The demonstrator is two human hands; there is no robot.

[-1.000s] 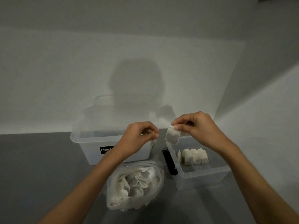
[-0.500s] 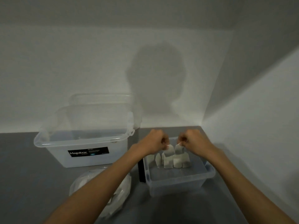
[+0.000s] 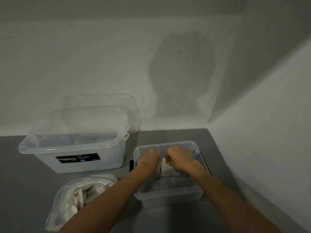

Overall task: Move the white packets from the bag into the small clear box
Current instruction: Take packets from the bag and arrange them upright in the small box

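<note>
The small clear box (image 3: 193, 144) stands on the grey surface at the right, with a row of white packets (image 3: 167, 170) upright inside it. Both my hands are lowered into the box over that row. My left hand (image 3: 149, 159) has its fingers curled down onto a packet at the row's left end. My right hand (image 3: 180, 159) pinches the top of a packet in the middle. The back of each hand hides its fingertips. The clear plastic bag (image 3: 79, 197) with several more white packets lies at the lower left, partly under my left forearm.
A larger clear box with a black Megabox label (image 3: 78, 159) stands at the left, and a clear lid (image 3: 101, 105) leans behind it. White walls close off the back and the right. A black object (image 3: 131, 165) lies against the small box's left side.
Both hands went from above the bag to the small box and down into it, each with a packet. The camera view shifted right and down.
</note>
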